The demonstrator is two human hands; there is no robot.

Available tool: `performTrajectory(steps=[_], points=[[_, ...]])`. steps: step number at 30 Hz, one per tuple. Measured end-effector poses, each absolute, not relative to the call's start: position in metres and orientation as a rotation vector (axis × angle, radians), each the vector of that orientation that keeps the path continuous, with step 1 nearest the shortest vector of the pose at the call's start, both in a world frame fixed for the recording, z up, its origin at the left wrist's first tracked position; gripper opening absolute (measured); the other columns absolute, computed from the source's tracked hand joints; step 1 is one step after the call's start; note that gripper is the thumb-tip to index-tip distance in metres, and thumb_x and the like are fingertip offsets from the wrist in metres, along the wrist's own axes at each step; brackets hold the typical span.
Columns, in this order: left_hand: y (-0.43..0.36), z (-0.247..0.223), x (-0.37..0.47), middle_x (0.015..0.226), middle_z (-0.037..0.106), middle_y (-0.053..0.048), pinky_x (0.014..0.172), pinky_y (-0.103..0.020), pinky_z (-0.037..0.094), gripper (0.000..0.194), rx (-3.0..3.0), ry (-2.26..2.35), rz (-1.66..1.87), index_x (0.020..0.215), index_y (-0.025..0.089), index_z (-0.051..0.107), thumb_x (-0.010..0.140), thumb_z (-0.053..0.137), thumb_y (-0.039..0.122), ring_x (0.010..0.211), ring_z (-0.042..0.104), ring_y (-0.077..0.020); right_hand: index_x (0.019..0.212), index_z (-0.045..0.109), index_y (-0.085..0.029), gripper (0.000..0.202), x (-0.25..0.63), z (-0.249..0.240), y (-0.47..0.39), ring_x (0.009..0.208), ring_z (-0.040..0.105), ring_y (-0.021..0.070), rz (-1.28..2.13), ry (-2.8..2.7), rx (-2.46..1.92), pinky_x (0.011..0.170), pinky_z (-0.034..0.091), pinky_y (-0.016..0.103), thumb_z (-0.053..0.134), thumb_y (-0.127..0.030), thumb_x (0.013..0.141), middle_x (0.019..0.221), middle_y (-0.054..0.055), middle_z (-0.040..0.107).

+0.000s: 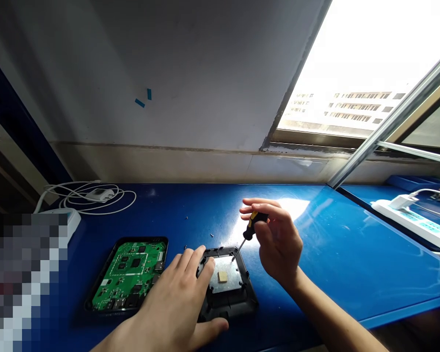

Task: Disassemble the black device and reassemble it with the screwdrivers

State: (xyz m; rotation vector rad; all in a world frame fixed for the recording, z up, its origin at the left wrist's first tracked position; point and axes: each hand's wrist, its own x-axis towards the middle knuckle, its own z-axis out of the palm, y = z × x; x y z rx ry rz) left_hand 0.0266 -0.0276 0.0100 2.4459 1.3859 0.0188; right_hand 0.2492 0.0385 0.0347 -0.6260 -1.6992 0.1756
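The right hand (278, 242), raised, curls its fingers round a screwdriver (252, 226); the left hand (179, 288), partly spread, presses a black cover (229, 305).

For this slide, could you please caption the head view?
Right hand angles a screwdriver into a black casing; left hand steadies it.

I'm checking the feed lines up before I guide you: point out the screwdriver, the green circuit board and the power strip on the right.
Screwdriver (249, 231): head view, handle.
Green circuit board (113, 282): head view, lower left area.
Power strip (422, 226): head view, upper face.
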Motion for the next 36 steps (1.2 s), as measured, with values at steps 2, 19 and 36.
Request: performTrajectory(steps=[2,19,36], points=[[-0.028,0.004,0.025,0.172,0.028,-0.024,0.118,-0.076,0.037,0.095,2.465,1.378,0.071,0.162,0.02,0.045,0.087,0.072,0.072,0.155,0.031,-0.0547,0.122,0.07,-0.03,0.028,0.249,0.035,0.04,0.093,0.071,0.0191,0.095,-1.668,-0.654,0.074,0.065,0.039,0.069,-0.016,0.099,0.113,0.003,0.066],[-0.029,-0.012,0.022,0.172,0.034,-0.023,0.118,-0.075,0.04,0.093,2.466,1.368,0.225,0.159,0.021,0.048,0.085,0.075,0.07,0.155,0.034,-0.0537,0.124,0.066,-0.031,0.026,0.247,0.036,0.041,0.09,0.072,0.0163,0.198,-1.628,-0.71,0.071,0.066,0.034,0.059,-0.015,0.104,0.107,0.002,0.069],[-0.03,-0.005,0.022,0.171,0.036,-0.022,0.117,-0.073,0.042,0.092,2.476,1.375,0.184,0.16,0.022,0.047,0.087,0.074,0.07,0.154,0.037,-0.0522,0.132,0.06,-0.03,0.03,0.247,0.032,0.039,0.102,0.076,0.0213,0.317,-1.635,-0.644,0.08,0.067,0.044,0.039,-0.024,0.113,0.124,0.007,0.073]])
